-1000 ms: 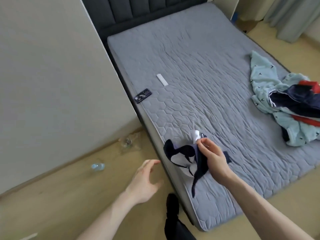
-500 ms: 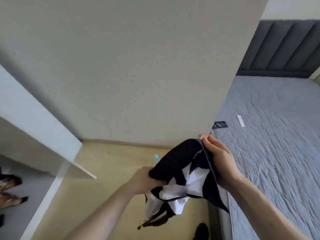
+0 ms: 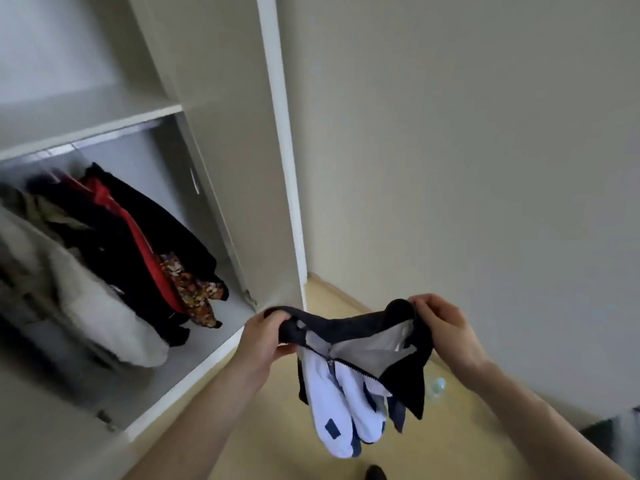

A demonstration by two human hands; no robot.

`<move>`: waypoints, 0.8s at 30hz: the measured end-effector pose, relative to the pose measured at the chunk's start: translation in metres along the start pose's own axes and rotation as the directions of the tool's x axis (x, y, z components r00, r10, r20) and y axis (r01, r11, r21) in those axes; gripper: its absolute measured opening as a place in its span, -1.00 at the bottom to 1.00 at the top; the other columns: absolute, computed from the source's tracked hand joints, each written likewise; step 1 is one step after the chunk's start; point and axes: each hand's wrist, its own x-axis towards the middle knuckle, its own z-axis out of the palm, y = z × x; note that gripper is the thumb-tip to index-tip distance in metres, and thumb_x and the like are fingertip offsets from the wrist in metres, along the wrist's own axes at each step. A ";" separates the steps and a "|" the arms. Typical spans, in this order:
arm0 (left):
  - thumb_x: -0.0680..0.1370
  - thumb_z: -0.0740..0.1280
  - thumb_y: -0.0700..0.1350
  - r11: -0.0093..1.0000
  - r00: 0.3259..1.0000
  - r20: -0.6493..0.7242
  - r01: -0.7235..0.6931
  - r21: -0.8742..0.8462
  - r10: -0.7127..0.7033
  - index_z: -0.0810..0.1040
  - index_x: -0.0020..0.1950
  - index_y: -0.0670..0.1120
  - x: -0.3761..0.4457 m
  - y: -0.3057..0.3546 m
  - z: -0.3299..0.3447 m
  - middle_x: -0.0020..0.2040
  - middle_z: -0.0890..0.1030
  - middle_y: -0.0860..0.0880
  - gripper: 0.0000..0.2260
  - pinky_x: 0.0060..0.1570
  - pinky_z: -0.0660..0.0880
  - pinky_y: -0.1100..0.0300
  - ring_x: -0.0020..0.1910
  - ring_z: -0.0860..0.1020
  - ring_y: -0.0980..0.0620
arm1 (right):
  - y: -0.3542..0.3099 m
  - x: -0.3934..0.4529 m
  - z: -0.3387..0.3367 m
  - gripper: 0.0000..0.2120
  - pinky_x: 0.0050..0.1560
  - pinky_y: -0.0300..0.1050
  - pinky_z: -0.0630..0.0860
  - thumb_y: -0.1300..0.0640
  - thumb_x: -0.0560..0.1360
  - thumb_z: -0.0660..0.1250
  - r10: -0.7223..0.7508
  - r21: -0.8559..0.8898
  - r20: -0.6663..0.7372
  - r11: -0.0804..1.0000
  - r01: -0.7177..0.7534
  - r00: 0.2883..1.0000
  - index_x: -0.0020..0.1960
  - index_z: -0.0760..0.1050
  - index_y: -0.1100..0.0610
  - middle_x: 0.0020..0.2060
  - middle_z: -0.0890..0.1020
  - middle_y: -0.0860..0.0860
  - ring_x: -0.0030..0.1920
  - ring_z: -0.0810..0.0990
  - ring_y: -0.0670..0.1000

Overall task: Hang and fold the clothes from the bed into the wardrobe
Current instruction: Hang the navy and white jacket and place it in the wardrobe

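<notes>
Small zip-up jacket [image 3: 360, 362], navy/black outer w/ white front panels & grey inner lining, held up in mid-air btwn both hands, in front of the open wardrobe [image 3: 221, 168] and above the floor [image 3: 277, 438]. Dark zipper runs diagonally across the white part; small navy rectangular patch on a lower white panel. Fabric looks soft, matte, limp; lower half hangs down in bunched folds, top edge stretched roughly horizontal btwn the hands.

Left hand [image 3: 266, 337]: fingers curled round the garment's left top edge, dark cloth bunched in the grip. Right hand [image 3: 441, 327]: fingers & thumb pinch the right top edge, dark cloth humped up just beside the fingertips. Both forearms bare, coming in from bottom of view.

Wardrobe: white/off-white flat panels, smooth finish, open compartment w/ a shelf [image 3: 90, 112] above and a metal rail [image 3: 114, 135] just under it. Hanging clothes [image 3: 131, 244] on the rail: black, red, a floral-print piece in orange/dark tones, and a pale fluffy-looking garment [image 3: 104, 313] at left, blurred. Plain off-white wall [image 3: 467, 150] at right. Floor pale yellowish, smooth. Clear plastic bottle [image 3: 435, 388] lies on the floor near the wall, partly hidden behind the jacket. Dark shape at bottom edge, cannot tell what.
</notes>
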 end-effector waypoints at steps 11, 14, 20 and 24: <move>0.54 0.36 -0.16 0.983 0.963 -0.269 -0.021 -0.181 -0.028 0.70 -0.06 -0.15 0.068 0.075 -0.119 -0.13 0.72 -0.16 -0.87 -0.30 0.57 0.13 -0.23 0.67 -0.02 | -0.033 0.153 0.165 -0.71 -0.29 -0.17 0.55 0.07 0.68 0.23 -0.004 -0.234 0.403 0.966 0.107 0.915 -0.15 0.64 -0.10 -0.22 0.70 -0.05 -0.34 0.65 -0.08; 0.55 0.37 -0.16 0.980 0.932 -0.360 -0.041 -0.194 -0.032 0.67 -0.13 -0.12 0.095 0.095 -0.148 -0.22 0.70 -0.12 -0.89 -0.42 0.52 0.19 -0.32 0.66 0.02 | -0.041 0.193 0.216 -0.74 -0.29 -0.07 0.65 0.12 0.68 0.24 0.046 -0.254 0.522 0.962 0.103 0.852 -0.09 0.65 0.04 -0.19 0.70 0.05 -0.32 0.67 0.00; 0.57 0.36 -0.17 0.979 0.857 -0.515 -0.085 -0.184 -0.022 0.67 -0.38 -0.05 0.127 0.127 -0.212 -0.33 0.65 -0.10 -0.69 -0.40 0.52 0.19 -0.38 0.64 0.02 | -0.066 0.261 0.325 -0.78 -0.29 -0.04 0.52 0.23 0.64 0.23 0.085 -0.331 0.678 0.922 0.200 0.730 -0.04 0.64 0.11 -0.20 0.65 0.19 -0.31 0.57 0.06; 0.60 0.36 -0.15 0.975 0.825 -0.566 -0.120 -0.189 -0.008 0.68 -0.13 -0.20 0.136 0.143 -0.256 -0.21 0.67 -0.26 -0.82 -0.27 0.57 0.10 -0.27 0.65 -0.09 | -0.084 0.289 0.393 -0.77 -0.30 -0.05 0.51 0.21 0.62 0.25 0.071 -0.342 0.749 0.893 0.292 0.659 -0.04 0.64 -0.01 -0.14 0.68 0.14 -0.32 0.56 0.05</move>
